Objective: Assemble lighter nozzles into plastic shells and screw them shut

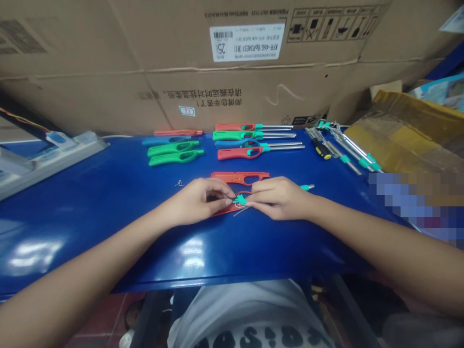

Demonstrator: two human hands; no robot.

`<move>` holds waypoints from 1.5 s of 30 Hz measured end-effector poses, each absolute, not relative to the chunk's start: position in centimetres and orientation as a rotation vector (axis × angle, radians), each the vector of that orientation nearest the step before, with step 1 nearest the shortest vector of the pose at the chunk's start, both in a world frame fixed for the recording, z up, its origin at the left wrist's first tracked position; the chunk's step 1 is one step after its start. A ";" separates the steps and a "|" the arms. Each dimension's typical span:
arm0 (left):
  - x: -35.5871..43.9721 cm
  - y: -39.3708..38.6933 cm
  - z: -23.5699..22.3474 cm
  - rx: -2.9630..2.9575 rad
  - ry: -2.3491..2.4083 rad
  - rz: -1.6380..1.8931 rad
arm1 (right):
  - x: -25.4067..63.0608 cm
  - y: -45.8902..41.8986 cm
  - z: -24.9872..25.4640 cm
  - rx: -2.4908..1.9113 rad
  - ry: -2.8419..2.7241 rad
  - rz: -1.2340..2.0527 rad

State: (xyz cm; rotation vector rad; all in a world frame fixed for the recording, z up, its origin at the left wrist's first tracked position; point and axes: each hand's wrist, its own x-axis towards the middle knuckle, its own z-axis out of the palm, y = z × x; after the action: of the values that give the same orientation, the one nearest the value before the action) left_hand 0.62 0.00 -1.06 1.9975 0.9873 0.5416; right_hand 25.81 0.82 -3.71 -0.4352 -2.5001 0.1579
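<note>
Between my two hands is a small teal lighter trigger [240,199]. My left hand [203,199] pinches its left end, where a small dark piece also shows at the fingertips. The fingers of my right hand [277,197] close on its right edge. Directly beneath lies a red lighter shell half [223,210], partly hidden by both hands, with a thin pale wire by it. Just beyond my fingers rests another red shell half [237,178], its inside facing up. A metal tube with a teal end [306,187] sticks out from behind my right hand.
Assembled lighters [250,152] lie in a row at the back, beside green shells [176,157]. Small screws [179,183] sit left of my hands. A yellow-black screwdriver [322,149] and metal tubes [350,145] are back right. A power strip [58,157] stands left, a cardboard box [174,43] behind.
</note>
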 end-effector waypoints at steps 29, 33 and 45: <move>1.2 -3.6 0.8 2.765 1.155 0.344 | 25.8 0.6 -2.7 -0.594 -2.547 0.398; 1.5 -4.7 1.0 2.939 1.158 0.122 | 25.5 0.7 -2.5 -0.696 -2.450 0.665; 1.8 -6.1 0.3 2.883 1.361 -0.057 | 25.2 1.1 -2.3 -0.859 -2.337 0.880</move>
State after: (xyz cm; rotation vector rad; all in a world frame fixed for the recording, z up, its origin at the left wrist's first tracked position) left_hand 1.84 -6.14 0.28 2.8826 1.3614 -0.0574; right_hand 25.22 1.10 -2.34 -0.8588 -2.3367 0.8805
